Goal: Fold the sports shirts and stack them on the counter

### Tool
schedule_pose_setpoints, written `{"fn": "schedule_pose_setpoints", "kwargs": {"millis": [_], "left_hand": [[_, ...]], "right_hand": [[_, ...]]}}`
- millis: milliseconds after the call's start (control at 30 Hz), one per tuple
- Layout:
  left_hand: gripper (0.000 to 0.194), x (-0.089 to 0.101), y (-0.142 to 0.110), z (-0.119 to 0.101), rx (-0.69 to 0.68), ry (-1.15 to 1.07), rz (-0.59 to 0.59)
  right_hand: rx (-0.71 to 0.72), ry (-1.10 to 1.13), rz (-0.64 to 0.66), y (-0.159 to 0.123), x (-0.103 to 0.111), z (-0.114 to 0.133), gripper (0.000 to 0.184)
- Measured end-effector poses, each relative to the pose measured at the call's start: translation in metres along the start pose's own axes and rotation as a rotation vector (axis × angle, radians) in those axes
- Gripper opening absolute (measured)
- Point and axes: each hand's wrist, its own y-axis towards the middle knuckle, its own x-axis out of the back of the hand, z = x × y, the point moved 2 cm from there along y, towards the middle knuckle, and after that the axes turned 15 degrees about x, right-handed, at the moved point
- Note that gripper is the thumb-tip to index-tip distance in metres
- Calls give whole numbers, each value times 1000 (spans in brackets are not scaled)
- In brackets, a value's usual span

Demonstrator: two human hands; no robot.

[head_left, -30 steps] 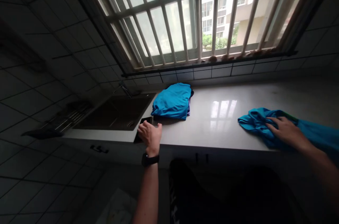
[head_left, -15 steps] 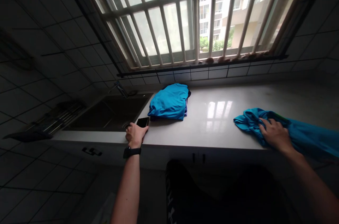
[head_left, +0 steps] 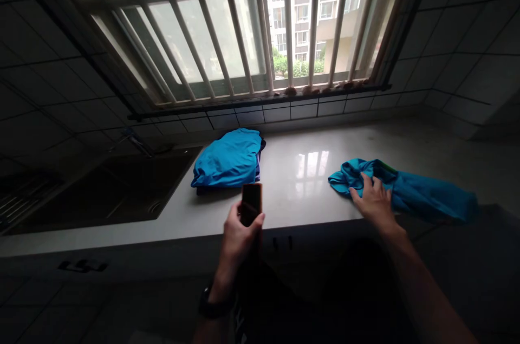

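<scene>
My left hand is closed around a dark smartphone, which it holds up in front of the counter's edge with the screen towards me. My right hand rests with spread fingers on a blue garment. That garment lies loosely bunched at its left end and stretches out along the counter to the right. A folded pile of blue clothes, with some purple and dark cloth at its side and underneath, sits beyond the phone.
The white countertop runs below a barred window. On the left is a dark sink with a tap behind it. A dish rack stands at the far left. Cabinet handles stick out below the counter edge.
My left hand has lifted the phone from the counter beside the sink and brought it right, towards me. My right hand stays at the blue garment. The view has turned to the right.
</scene>
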Motion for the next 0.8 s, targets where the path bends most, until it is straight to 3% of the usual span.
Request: {"fn": "schedule_pose_setpoints", "kwargs": {"millis": [67, 100, 167, 267, 367, 467, 600, 800], "left_hand": [[63, -42, -13, -14, -56, -33, 114], [64, -59, -17, -21, -66, -40, 139], [68, -86, -23, -32, -56, -63, 157], [67, -107, -30, -40, -6, -220, 289], [57, -114, -39, -36, 91, -522, 603], [66, -112, -52, -25, 210, -685, 793], [95, -110, -72, -12, 272, -776, 862], [105, -105, -84, -1, 202, -798, 798]], "right_hand": [[48, 446, -77, -24, -8, 43, 53], [45, 725, -32, -37, -15, 65, 52], [-88, 1254, 143, -58, -29, 104, 55], [-392, 1658, 176, -72, -39, 133, 64], [-580, 1794, 113, -70, -36, 133, 68], [-607, 1853, 96, -68, -32, 123, 63], [-632, 1867, 133, -75, -33, 120, 61], [-602, 1857, 164, -80, -28, 132, 63]]}}
